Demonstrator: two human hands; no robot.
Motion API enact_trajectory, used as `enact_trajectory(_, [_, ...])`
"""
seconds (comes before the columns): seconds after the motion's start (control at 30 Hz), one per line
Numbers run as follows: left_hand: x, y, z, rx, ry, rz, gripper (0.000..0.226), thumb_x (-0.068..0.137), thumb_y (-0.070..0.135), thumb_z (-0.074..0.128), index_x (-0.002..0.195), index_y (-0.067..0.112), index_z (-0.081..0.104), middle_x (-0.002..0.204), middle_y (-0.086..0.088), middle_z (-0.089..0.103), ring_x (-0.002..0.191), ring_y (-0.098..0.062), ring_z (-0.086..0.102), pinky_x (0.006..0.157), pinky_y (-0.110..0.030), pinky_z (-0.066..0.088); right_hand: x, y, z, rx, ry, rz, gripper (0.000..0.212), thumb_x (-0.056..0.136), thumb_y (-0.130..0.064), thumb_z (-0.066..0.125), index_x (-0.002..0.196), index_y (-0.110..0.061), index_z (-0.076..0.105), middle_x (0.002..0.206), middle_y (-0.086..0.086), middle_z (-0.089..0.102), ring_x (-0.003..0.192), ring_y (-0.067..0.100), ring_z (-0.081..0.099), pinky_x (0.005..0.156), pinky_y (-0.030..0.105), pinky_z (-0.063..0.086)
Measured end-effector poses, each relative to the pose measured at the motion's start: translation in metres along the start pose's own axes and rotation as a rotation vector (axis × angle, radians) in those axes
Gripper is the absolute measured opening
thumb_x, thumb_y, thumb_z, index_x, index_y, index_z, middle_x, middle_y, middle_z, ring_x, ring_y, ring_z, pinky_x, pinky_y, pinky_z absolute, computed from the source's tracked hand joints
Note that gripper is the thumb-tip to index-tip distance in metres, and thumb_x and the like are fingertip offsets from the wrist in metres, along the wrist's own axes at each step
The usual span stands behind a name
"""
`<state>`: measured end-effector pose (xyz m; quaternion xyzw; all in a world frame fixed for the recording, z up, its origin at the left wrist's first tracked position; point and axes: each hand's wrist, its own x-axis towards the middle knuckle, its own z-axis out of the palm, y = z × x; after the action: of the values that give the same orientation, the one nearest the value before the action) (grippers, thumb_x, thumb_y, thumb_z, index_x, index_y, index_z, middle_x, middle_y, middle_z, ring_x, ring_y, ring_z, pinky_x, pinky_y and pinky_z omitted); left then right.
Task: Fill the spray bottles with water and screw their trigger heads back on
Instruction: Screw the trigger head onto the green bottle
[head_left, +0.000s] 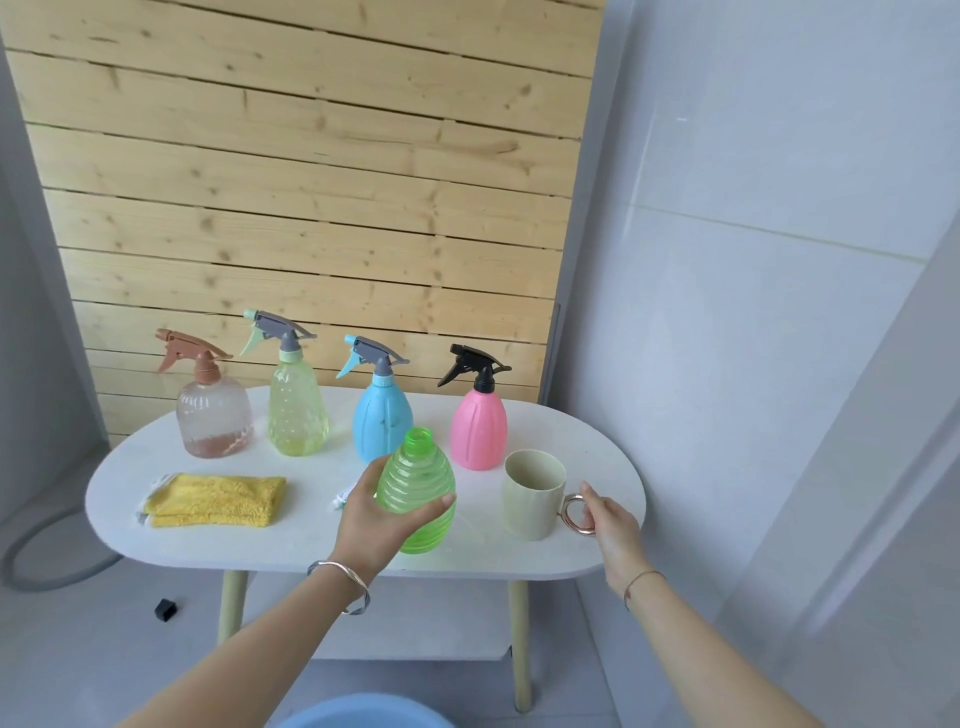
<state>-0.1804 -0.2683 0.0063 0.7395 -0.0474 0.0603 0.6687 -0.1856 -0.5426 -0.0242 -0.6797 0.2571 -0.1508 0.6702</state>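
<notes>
My left hand (376, 512) grips a green ribbed spray bottle (418, 486) with no trigger head on its open neck, tilted slightly over the white oval table (208, 540). Just right of it stands a pale green mug (532, 493) with a copper ring handle (574, 514). My right hand (610, 525) touches that handle with fingers loosely apart. Behind stand a clear bottle with a brown head (213, 415), a yellow bottle (297, 410), a blue bottle (383, 423) and a pink bottle with a black head (478, 428). A small pale part (343, 499) peeks out left of my left hand.
A folded yellow cloth (215, 500) lies at the table's front left. A blue basin rim (358, 714) shows at the bottom edge. A grey hose (47, 561) and a small black cap (165, 609) lie on the floor at left. A wooden slat wall stands behind.
</notes>
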Motion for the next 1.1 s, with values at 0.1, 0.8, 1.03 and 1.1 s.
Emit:
enact_trajectory(0.1, [0.0,0.0,-0.005,0.01,0.01,0.002,0.082,0.038,0.054,0.087,0.111,0.028,0.061,0.1,0.01,0.07,0.093,-0.003,0.065,0.082,-0.024,0.05,-0.003,-0.003,0.0,-0.081,0.07,-0.115,0.024,0.085,-0.032,0.069,0.086,-0.01,0.06,0.087,-0.001,0.056,0.091,0.02,0.054,0.073,0.025,0.042])
enact_trajectory(0.8, [0.03,-0.028,-0.088,0.112,0.095,0.053,0.062,0.06,0.025,0.09,0.111,0.024,0.055,0.102,0.013,0.064,0.086,0.016,0.057,0.067,-0.002,0.042,-0.032,-0.008,0.189,-1.029,-0.472,-0.505,0.053,0.09,-0.046,0.054,0.135,-0.021,0.048,0.137,-0.001,0.049,0.128,0.018,0.043,0.104,0.03,0.033])
enact_trajectory(1.03, [0.036,-0.045,-0.085,0.097,0.105,0.075,0.06,0.06,0.022,0.091,0.11,0.02,0.057,0.102,0.011,0.064,0.088,0.015,0.057,0.071,-0.001,0.041,-0.025,0.0,0.208,-0.986,-0.318,-0.529,0.026,0.089,-0.035,0.057,0.107,-0.018,0.063,0.107,0.003,0.06,0.102,0.024,0.055,0.083,0.033,0.041])
enact_trajectory(1.1, [0.037,-0.048,-0.085,0.095,0.097,0.067,0.062,0.059,0.026,0.092,0.11,0.023,0.057,0.104,0.011,0.064,0.09,0.013,0.057,0.071,-0.001,0.041,-0.021,-0.011,0.202,-0.708,-0.267,-0.479,0.021,0.088,-0.027,0.06,0.1,-0.01,0.064,0.094,0.007,0.064,0.087,0.027,0.057,0.074,0.031,0.044])
